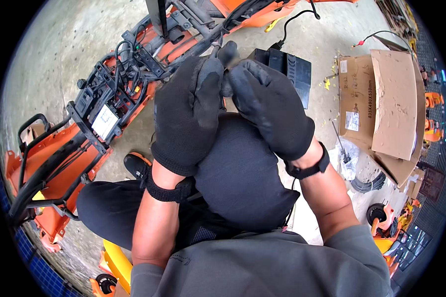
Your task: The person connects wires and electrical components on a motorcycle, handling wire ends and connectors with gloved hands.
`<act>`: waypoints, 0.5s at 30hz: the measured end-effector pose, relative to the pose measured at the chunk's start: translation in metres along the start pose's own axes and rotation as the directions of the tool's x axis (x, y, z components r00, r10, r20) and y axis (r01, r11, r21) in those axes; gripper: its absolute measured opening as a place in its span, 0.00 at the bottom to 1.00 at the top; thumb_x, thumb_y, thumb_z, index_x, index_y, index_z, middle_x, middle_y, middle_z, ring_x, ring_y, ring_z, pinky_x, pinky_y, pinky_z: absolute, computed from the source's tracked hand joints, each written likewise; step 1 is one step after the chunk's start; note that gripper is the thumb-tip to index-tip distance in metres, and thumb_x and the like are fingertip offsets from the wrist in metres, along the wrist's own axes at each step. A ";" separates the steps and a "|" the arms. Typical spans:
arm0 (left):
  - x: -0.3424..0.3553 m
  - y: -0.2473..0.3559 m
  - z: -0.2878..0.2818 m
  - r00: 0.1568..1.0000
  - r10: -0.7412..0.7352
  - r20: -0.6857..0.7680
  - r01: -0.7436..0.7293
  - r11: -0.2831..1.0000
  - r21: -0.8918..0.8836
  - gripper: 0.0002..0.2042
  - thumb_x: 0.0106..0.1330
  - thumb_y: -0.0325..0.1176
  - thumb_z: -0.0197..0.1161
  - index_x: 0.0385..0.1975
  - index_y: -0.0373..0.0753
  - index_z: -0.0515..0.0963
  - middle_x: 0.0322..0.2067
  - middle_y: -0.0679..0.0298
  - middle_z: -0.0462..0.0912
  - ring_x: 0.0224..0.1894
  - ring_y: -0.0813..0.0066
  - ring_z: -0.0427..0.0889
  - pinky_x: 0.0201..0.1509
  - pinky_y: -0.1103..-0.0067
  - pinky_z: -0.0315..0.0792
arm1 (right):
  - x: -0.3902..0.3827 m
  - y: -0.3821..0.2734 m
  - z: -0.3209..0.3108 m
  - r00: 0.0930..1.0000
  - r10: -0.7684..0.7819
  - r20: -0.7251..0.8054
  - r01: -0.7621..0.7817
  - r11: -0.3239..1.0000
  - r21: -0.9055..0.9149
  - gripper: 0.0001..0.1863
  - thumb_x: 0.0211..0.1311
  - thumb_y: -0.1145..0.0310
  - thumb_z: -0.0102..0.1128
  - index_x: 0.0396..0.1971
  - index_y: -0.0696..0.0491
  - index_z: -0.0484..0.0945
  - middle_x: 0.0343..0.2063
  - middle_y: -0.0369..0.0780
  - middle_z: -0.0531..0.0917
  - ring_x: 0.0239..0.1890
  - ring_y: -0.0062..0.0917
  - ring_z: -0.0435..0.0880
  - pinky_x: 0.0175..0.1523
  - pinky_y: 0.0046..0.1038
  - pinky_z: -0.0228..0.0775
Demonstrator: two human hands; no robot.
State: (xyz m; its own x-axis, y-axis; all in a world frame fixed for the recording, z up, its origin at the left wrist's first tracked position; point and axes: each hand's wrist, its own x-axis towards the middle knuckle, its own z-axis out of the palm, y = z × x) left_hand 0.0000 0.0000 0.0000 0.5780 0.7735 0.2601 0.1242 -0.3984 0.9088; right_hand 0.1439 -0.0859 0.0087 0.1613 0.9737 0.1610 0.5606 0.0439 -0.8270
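My left hand (189, 111), in a black work glove, is raised in front of me with its fingers curled. Close beside it is my right hand (275, 106), gloved alike, its fingers bent inward. The fingertips of both meet over a small dark thing that I cannot make out, as the gloves cover most of it. Just past the left glove is an orange and black vehicle frame (158, 64) with exposed cables (129, 67). Near the right fingers sits a ribbed black box (297, 74), with a black cable (286, 29) running up from it.
A large open cardboard box (357, 94) stands to the right on the concrete floor (64, 39). Beside it lie clear plastic wrap (349, 161) and a coil of dark wire (369, 183). My bent knee (101, 203) is at the lower left, beside the frame's orange panel (64, 171).
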 end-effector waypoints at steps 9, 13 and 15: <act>0.002 -0.001 0.011 0.998 0.059 -0.026 -0.062 0.985 -0.160 0.13 0.71 0.37 0.53 0.39 0.32 0.78 0.28 0.59 0.81 0.29 0.72 0.80 0.36 0.76 0.71 | -0.011 0.009 -0.002 0.987 -0.085 -0.135 0.109 0.977 0.184 0.20 0.54 0.77 0.56 0.50 0.58 0.72 0.32 0.41 0.76 0.28 0.30 0.75 0.33 0.27 0.69; 0.004 -0.003 0.008 0.996 0.084 0.013 -0.082 0.986 -0.145 0.13 0.71 0.36 0.52 0.39 0.31 0.77 0.29 0.58 0.81 0.30 0.70 0.80 0.37 0.76 0.72 | -0.010 0.021 -0.004 0.975 0.141 0.172 -0.222 0.651 0.726 0.19 0.60 0.76 0.52 0.52 0.59 0.71 0.31 0.38 0.75 0.26 0.22 0.73 0.30 0.22 0.66; 0.004 -0.003 0.008 0.996 0.089 0.004 -0.087 0.988 -0.129 0.12 0.71 0.35 0.52 0.38 0.31 0.77 0.29 0.58 0.80 0.30 0.69 0.79 0.37 0.76 0.72 | -0.010 0.024 -0.003 0.957 0.129 0.259 -0.288 0.519 0.805 0.18 0.63 0.75 0.49 0.53 0.59 0.71 0.30 0.36 0.74 0.25 0.18 0.72 0.29 0.19 0.65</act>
State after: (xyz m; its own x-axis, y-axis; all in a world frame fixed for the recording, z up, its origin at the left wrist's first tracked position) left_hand 0.0084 -0.0001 -0.0048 0.5900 0.7331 0.3383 -0.0320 -0.3975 0.9171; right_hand 0.1577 -0.0956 -0.0110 0.0167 0.9956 -0.0923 -0.4093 -0.0774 -0.9091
